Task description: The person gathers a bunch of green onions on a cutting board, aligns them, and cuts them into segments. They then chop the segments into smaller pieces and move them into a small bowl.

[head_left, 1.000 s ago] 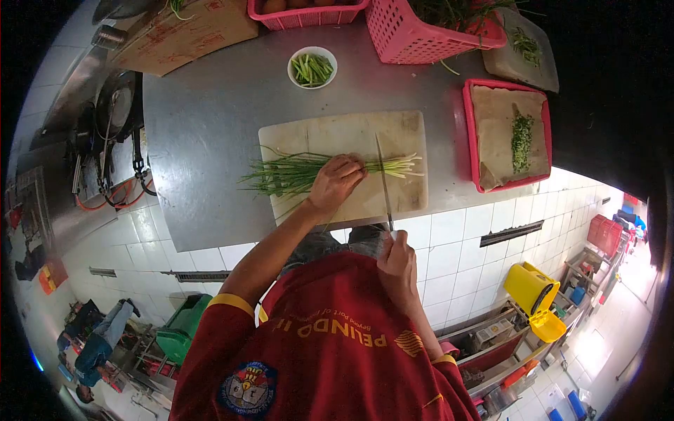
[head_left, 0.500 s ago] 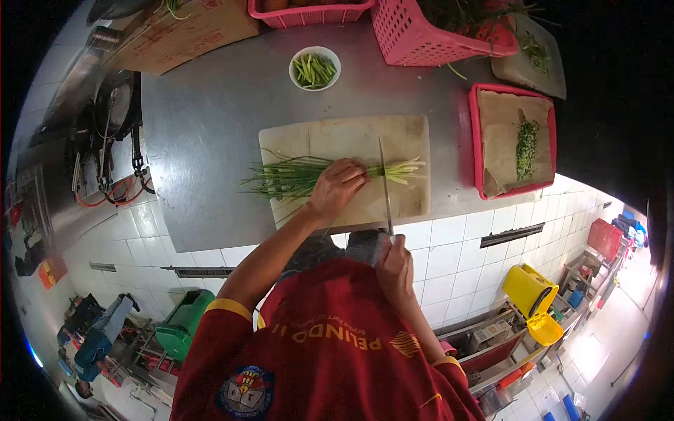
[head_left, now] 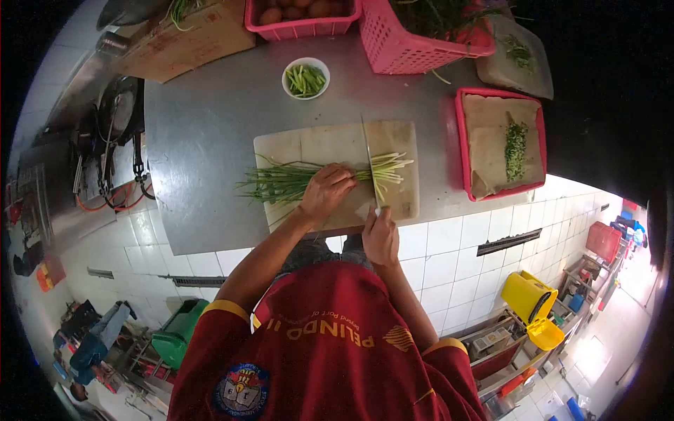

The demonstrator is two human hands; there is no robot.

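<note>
And here's the cutting board (head_left: 316, 142), flat on the metal table (head_left: 203, 140), with the green onions (head_left: 277, 180) stretched right across it! Leafy ends poke out past the board's left edge; pale ends fan out short of its right one. Down comes the weight of the left hand (head_left: 330, 186) at the middle of the board, fingers bunched together, pinching the stalks. The right hand (head_left: 380, 235) is at the board's near edge, fingers wrapped round the handle of the knife (head_left: 367, 144). That blade runs away from the person, crossing the stalks a little right of the board's middle. Is the edge through them? Can't tell from here!

Just beyond the board's far edge, a white bowl (head_left: 284, 80) holds cut green pieces (head_left: 305, 81). Farther beyond the board, a pink tub (head_left: 302, 29) carries eggs (head_left: 270, 15), and a tilted pink basket (head_left: 393, 45) of greens stands beyond and to its right. Off past the board's far left corner, a cardboard box (head_left: 189, 50). And well to the board's right, a red tray (head_left: 461, 140), lined with brown paper (head_left: 486, 133), bears finely chopped greens (head_left: 515, 151).
</note>
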